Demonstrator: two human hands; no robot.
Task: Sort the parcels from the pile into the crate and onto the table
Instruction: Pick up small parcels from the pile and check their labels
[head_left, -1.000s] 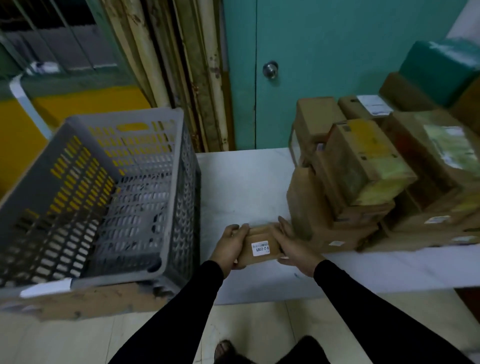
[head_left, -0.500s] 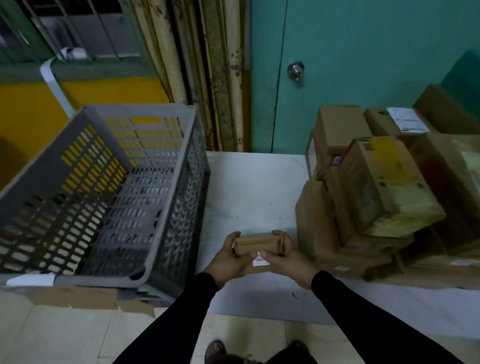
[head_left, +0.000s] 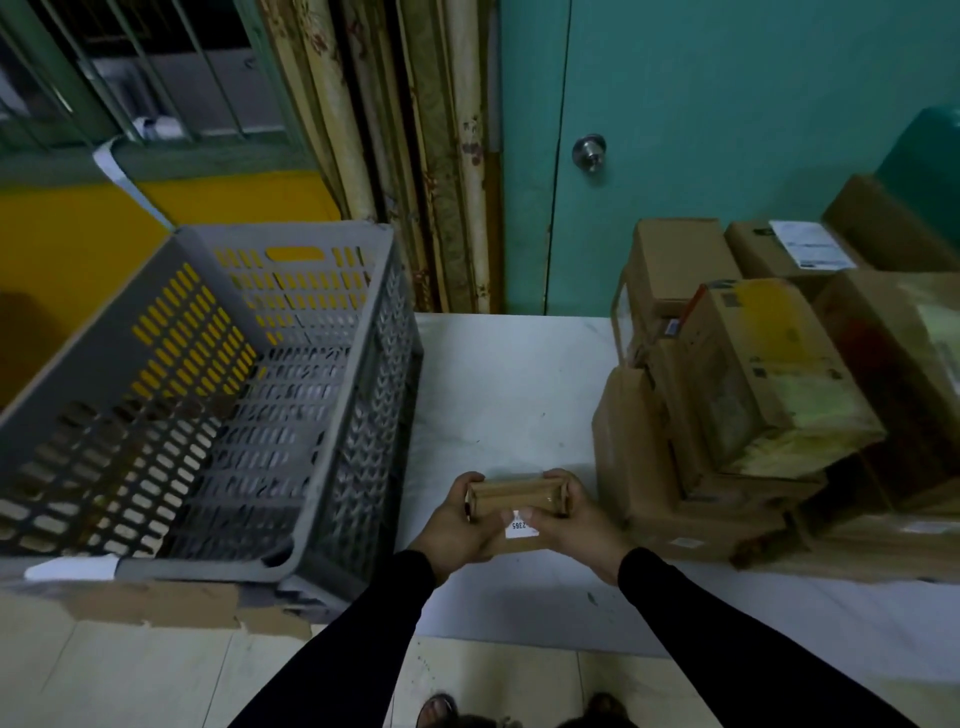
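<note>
Crate: a grey slotted plastic crate stands at the left, its right wall just beside the table's left edge; nothing shows inside it, and yellow shows through the slots of its far and left walls.
Cardboard under crate: a torn brown cardboard sheet sticks out from beneath the crate's near edge, over the pale tiled floor.
Table: a white tabletop runs from the crate to the right edge of view.
Left hand: the left hand grips the left end of the small parcel, fingers curled over its far edge and thumb on the near face.
Parcel in hand: a small brown cardboard box with a white printed label is held between both hands above the near part of the table, its label face turned toward the person; only part of the label shows between the thumbs.
Right hand: the right hand grips the right end of the same box, fingers wrapped round the far edge and thumb laid beside the label.
Sleeves: both forearms wear black long sleeves.
Pile: a heap of brown cardboard parcels sits on the right of the table, near the right hand; several boxes lie tilted on one another.
Door: a teal door with a round metal knob stands behind the table.
</note>
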